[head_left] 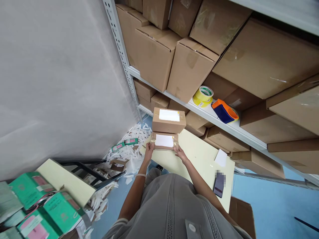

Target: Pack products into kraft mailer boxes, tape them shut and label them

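Observation:
My left hand (149,151) grips the left end of a small brown cardboard box (164,140) with a white label on top and clear tape at its ends. On the right end of the same box, my right hand (180,154) has its fingers curled at the corner. Directly behind it and touching it is a second cardboard box (168,127), taller and also bearing a white label (169,115). Both boxes are at the far left end of the cream table (194,151). The undersides of the boxes are hidden.
A phone (218,184) and white paper (220,158) lie on the table's right side. Behind stands a shelf rack (159,91) of cartons, with yellow tape rolls (203,96) and a tape dispenser (225,111). Paper scraps (134,132) and green boxes (61,210) are at left.

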`<action>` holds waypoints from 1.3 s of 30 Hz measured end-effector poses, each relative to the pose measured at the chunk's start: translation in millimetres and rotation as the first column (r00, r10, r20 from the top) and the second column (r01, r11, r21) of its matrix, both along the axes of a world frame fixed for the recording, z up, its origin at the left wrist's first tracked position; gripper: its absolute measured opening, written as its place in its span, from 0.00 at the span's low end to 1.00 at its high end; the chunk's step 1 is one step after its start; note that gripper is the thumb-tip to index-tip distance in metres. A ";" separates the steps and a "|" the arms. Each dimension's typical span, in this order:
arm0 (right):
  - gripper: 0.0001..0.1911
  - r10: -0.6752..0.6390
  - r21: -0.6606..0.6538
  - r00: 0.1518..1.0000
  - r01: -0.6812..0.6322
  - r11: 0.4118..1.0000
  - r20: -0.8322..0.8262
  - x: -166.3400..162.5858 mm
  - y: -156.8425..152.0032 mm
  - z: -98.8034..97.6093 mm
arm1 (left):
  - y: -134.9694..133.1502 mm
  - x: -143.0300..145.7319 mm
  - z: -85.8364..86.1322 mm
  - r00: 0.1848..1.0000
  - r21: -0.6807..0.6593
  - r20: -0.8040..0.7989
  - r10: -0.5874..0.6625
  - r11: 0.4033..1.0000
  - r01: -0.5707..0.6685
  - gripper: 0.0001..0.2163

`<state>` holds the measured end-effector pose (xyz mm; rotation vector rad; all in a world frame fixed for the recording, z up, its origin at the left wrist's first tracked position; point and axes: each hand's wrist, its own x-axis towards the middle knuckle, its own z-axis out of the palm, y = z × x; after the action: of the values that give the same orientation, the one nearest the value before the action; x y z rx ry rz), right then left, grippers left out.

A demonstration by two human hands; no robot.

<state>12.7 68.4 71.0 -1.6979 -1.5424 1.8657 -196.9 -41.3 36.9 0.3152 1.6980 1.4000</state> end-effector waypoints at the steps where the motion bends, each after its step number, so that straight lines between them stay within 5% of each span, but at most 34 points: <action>1: 0.41 0.005 -0.009 1.000 -0.005 1.000 -0.006 -0.5 3.0 0.3 | 1.7 -0.8 -1.5 1.000 -0.009 0.000 -0.005 1.000 0.005 0.23; 8: 0.41 0.017 0.139 0.999 -0.022 0.990 0.036 -6.4 3.9 6.5 | 9.3 -4.8 6.0 0.997 -0.074 -0.069 -0.025 0.997 0.020 0.22; 13: 0.56 -0.131 0.341 0.988 0.095 0.935 0.082 10.9 7.7 38.1 | -1.4 -24.3 47.3 0.952 -0.046 -0.293 0.095 0.992 -0.113 0.32; 18: 0.49 -0.394 0.459 0.906 0.419 0.783 -0.154 74.3 11.0 92.6 | -53.2 -42.2 102.9 0.829 0.102 -0.497 0.256 0.966 -0.237 0.36; 22: 0.45 -0.522 0.488 0.818 0.568 0.663 -0.243 126.0 -10.7 104.2 | -102.1 -27.3 125.7 0.786 0.084 -0.546 0.290 0.952 -0.293 0.37; 27: 0.48 -0.519 0.351 0.810 0.586 0.730 -0.274 146.6 -54.4 84.7 | -152.9 17.0 127.8 0.786 0.016 -0.502 0.361 0.912 -0.410 0.33; 32: 0.46 -0.328 0.317 0.912 0.396 0.861 -0.248 120.9 -87.1 70.8 | -221.9 55.2 125.9 0.747 -0.016 -0.464 0.477 0.838 -0.546 0.32; 36: 0.45 -0.093 0.327 0.969 0.166 0.931 -0.228 74.0 -109.5 69.8 | -308.9 77.9 125.8 0.649 -0.109 -0.478 0.592 0.693 -0.712 0.32; 39: 0.45 0.099 0.346 0.964 -0.008 0.938 -0.247 32.2 -135.7 76.5 | -380.5 97.6 127.7 0.532 -0.213 -0.525 0.665 0.502 -0.838 0.32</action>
<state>44.9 -67.3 147.6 -1.2187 -1.6945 1.6431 -99.3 -421.8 164.6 -0.5865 2.6275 1.5334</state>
